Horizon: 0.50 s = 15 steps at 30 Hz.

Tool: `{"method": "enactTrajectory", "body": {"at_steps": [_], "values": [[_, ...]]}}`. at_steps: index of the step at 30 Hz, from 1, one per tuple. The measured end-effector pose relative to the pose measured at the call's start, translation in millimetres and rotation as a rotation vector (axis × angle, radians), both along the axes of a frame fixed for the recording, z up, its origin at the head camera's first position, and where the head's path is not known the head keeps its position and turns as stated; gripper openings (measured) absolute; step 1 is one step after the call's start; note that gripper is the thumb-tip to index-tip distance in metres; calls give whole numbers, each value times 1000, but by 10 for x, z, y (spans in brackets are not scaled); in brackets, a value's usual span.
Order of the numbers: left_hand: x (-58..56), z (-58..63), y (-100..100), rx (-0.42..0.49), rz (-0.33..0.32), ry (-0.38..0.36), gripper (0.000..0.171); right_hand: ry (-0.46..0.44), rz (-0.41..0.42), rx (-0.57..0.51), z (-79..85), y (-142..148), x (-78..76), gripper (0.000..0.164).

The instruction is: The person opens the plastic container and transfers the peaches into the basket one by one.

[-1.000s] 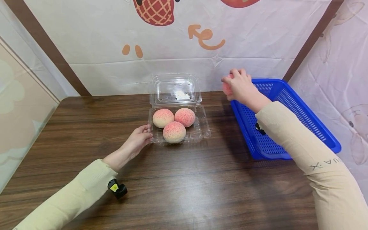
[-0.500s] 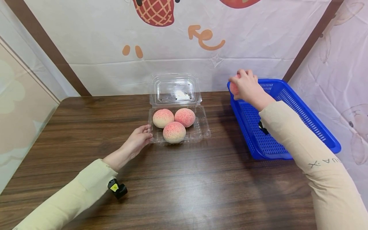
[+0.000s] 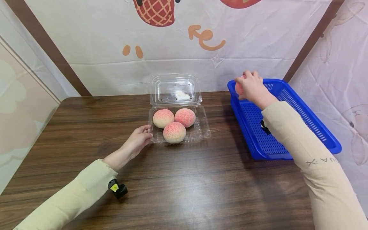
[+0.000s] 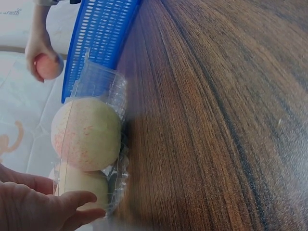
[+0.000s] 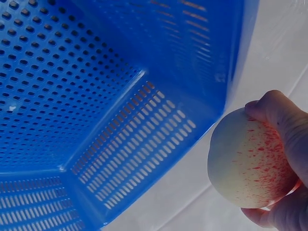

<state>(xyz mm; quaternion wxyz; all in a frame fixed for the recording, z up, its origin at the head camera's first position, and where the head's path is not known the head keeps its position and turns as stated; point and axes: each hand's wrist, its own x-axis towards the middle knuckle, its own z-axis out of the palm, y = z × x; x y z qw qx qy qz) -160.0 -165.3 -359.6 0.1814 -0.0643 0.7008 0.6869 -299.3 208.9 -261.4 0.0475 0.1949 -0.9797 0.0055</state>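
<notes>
A dark, wood-grained surface (image 3: 184, 191) carries a blue basket (image 3: 250, 118) on the right. Left of it I see an open clear container (image 3: 198, 127). The left hand (image 3: 138, 139) pinches its side; the right hand (image 3: 251, 86) grips a peach (image 5: 245, 159) by the basket's far-left corner. Three more peaches (image 3: 174, 132) cluster inside the container.

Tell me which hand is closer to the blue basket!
The right hand. It holds a peach by the far left corner of the blue basket. The left hand is farther away, holding the left edge of the clear box.
</notes>
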Motion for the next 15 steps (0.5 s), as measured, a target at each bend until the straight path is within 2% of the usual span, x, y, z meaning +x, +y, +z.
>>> {"method": "enactTrajectory", "body": {"at_steps": [15], "values": [[1,0,15,5,12,3,56,-56,-43,9,-118,110,-64,61]]}}
